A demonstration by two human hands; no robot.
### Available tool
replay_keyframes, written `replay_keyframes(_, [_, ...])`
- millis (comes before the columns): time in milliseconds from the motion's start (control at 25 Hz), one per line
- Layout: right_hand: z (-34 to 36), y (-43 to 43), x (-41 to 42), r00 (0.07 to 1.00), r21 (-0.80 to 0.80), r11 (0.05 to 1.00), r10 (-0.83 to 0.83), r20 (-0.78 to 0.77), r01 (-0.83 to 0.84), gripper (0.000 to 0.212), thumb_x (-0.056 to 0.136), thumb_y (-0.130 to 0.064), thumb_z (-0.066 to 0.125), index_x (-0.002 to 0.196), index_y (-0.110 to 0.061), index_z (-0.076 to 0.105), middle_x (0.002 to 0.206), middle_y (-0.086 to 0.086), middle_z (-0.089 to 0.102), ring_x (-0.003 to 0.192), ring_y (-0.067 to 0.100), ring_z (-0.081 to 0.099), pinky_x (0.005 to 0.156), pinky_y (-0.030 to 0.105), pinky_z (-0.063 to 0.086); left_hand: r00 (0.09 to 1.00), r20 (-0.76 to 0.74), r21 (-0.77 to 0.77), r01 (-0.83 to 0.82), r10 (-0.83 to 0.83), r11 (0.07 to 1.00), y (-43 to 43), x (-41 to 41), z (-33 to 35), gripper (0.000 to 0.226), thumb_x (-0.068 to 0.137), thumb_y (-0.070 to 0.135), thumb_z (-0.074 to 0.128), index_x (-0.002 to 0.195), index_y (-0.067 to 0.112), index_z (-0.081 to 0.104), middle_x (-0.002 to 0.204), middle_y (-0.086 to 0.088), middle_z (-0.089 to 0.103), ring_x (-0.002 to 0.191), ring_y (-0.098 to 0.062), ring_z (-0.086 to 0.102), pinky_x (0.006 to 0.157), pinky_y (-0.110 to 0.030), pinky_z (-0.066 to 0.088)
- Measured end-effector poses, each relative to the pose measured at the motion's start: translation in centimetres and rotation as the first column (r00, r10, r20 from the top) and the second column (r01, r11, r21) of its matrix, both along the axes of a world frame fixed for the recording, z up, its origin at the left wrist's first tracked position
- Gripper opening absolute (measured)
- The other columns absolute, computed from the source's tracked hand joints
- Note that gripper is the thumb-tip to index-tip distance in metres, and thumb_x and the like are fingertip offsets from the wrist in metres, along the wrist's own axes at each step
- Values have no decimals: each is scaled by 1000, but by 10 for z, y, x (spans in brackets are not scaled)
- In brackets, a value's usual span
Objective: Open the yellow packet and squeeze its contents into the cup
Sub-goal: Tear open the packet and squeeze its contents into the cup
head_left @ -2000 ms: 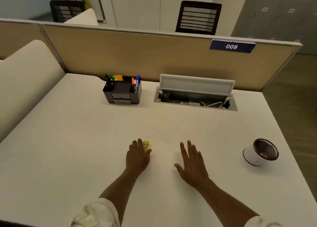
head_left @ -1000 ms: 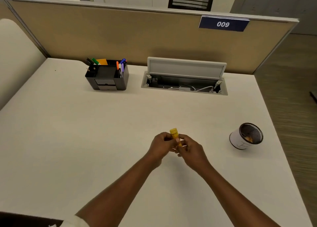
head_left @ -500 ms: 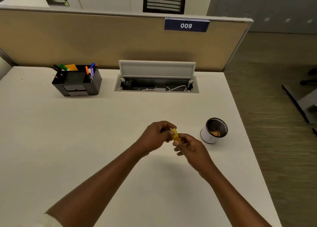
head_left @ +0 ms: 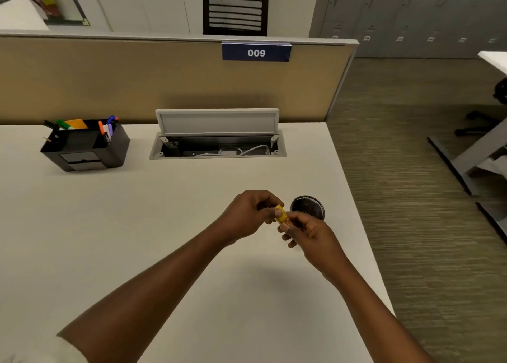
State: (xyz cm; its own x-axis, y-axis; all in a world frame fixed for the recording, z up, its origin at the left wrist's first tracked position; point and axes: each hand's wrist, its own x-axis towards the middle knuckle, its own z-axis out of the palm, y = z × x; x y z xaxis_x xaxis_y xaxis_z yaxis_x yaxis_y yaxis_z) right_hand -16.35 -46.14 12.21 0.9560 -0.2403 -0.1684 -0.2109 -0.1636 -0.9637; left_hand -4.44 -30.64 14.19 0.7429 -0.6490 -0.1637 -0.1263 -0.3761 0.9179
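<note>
A small yellow packet (head_left: 281, 216) is pinched between both hands above the white desk. My left hand (head_left: 248, 215) grips its upper end with thumb and fingertips. My right hand (head_left: 310, 232) grips its lower end. Whether the packet is torn I cannot tell; most of it is hidden by my fingers. The cup (head_left: 307, 207), dark inside with a white outer wall, stands on the desk just beyond and right of my hands, partly covered by my right fingers.
A black organiser (head_left: 85, 145) with markers stands at the back left. An open cable hatch (head_left: 218, 134) with a raised lid sits at the back middle, before a tan partition. The desk's right edge (head_left: 365, 242) runs close beside the cup.
My left hand picked the packet off the desk and my right hand joined it. Both hands carried it rightward, close to the cup.
</note>
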Motion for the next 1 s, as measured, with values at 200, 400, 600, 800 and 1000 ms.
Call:
replay_keyframes(200, [-3, -24, -1, 999, -75, 996, -42, 34, 45, 25, 96, -24, 65, 121, -23, 70, 98, 0, 78, 86, 10, 72, 71, 25, 60, 999, 17, 40, 37, -37, 999, -28, 8, 5, 12, 87, 24, 75, 98, 21, 74, 83, 3, 77, 71, -4, 70, 68, -20, 58])
replay_keyframes(400, [-4, -46, 2, 998, -135, 990, -45, 53, 52, 25, 95, -26, 68, 119, -26, 72, 98, -3, 78, 89, 7, 72, 74, 21, 58, 997, 12, 69, 77, -78, 995, -48, 16, 8, 10, 84, 22, 78, 93, 20, 73, 83, -2, 78, 72, -10, 72, 68, -24, 60])
replay_keyframes(600, [0, -61, 8, 991, -126, 991, -31, 130, 48, 26, 95, -22, 68, 108, -45, 70, 100, -12, 77, 97, 7, 71, 82, 20, 57, 992, 23, 89, 118, -121, 989, -67, 25, 16, 10, 84, 18, 78, 91, 20, 71, 84, -4, 77, 67, -5, 69, 66, -22, 59])
replay_keyframes(800, [1, -64, 17, 994, 48, 994, -96, 47, 94, 19, 96, -41, 61, 107, -30, 72, 93, -3, 76, 82, 8, 68, 69, 24, 53, 991, -4, 57, 133, -133, 989, -78, 33, 22, 18, 92, 24, 69, 109, 17, 72, 94, -2, 77, 72, -5, 71, 67, -18, 57])
replay_keyframes(1000, [0, -64, 22, 976, 430, 882, -132, -171, 195, 39, 103, -46, 46, 110, -17, 71, 76, 3, 64, 57, 14, 49, 52, 29, 39, 991, -90, -21, 97, -98, 995, -84, 23, 5, 27, 102, 28, 51, 120, 20, 70, 98, 6, 74, 82, -3, 67, 69, -21, 52])
